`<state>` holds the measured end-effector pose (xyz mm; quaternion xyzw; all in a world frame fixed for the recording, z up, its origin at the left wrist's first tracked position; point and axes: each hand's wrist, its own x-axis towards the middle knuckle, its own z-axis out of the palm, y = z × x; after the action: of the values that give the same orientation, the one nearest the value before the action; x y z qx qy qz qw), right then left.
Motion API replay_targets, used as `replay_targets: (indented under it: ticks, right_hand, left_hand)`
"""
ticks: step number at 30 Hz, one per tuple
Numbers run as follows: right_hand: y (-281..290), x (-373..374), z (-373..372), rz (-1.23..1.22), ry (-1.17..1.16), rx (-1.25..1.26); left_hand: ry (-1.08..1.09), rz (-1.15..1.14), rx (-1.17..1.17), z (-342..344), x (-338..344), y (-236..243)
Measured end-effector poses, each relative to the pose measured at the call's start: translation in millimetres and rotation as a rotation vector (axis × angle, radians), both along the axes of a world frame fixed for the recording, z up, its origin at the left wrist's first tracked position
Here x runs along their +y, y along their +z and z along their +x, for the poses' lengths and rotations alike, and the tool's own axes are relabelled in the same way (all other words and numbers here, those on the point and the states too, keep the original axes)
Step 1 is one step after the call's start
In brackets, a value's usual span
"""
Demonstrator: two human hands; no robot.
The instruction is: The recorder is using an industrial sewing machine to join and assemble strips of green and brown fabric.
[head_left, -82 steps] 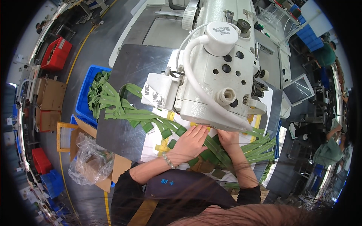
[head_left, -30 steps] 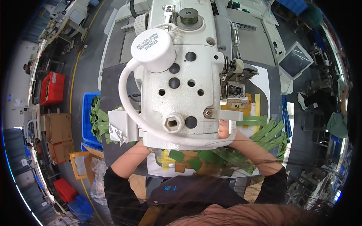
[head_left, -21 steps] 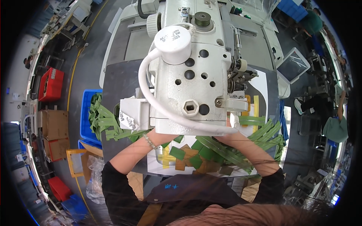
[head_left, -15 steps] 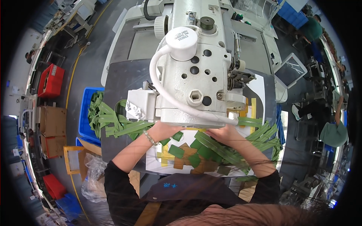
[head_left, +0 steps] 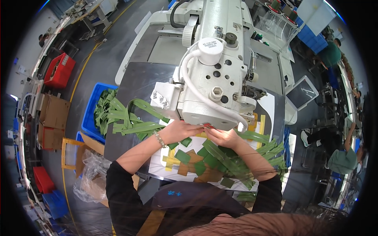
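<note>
My left hand [head_left: 178,131] and my right hand [head_left: 221,137] meet at the front of a white sewing machine head [head_left: 208,112], with their fingers bent and fingertips close together. A small red thing [head_left: 208,126] shows at the fingertips, too small to name; which hand grips it is hard to tell. Green webbing straps [head_left: 146,126] run from the left up to my left hand. More green straps [head_left: 224,157] lie under my right forearm. Below the hands, green square patches [head_left: 182,156] and brown pieces [head_left: 195,159] lie on a white sheet [head_left: 157,161] with yellow tape.
A blue bin [head_left: 88,118] full of green straps stands left of the machine table [head_left: 130,84]. Clear plastic and a cardboard box [head_left: 92,181] sit at the lower left. To the right are a tablet-like screen [head_left: 302,93] and seated co-workers [head_left: 343,159].
My hands have come out a little from beneath the machine head, and the fingertips are nearer each other. The small red thing now shows between them. The whole view has shifted and tilted slightly.
</note>
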<state>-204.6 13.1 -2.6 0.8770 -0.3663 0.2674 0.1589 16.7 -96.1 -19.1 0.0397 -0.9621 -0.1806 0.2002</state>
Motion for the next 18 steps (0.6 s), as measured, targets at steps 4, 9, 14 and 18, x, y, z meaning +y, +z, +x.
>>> replay_targets:
  ticks: [4, 9, 14, 18]
  right_hand:
    - [-5.4, 0.7, 5.6, -0.016, -0.009, 0.049]
    - [-3.3, 0.9, 4.9, -0.012, -0.004, 0.073]
    - [-1.7, 3.1, 2.2, -0.004, -0.002, 0.055]
    - [3.8, 17.1, -2.0, 0.088, -0.075, 0.035]
  left_hand:
    - [-0.037, -0.096, -0.136, 3.9, -3.4, 4.3]
    - [-0.057, -0.163, -0.121, 1.1, -2.4, 7.1]
    - [-0.069, -0.187, -0.131, -2.6, -1.0, 19.6]
    - [-0.092, -0.113, -0.253, -0.2, -3.3, 15.1]
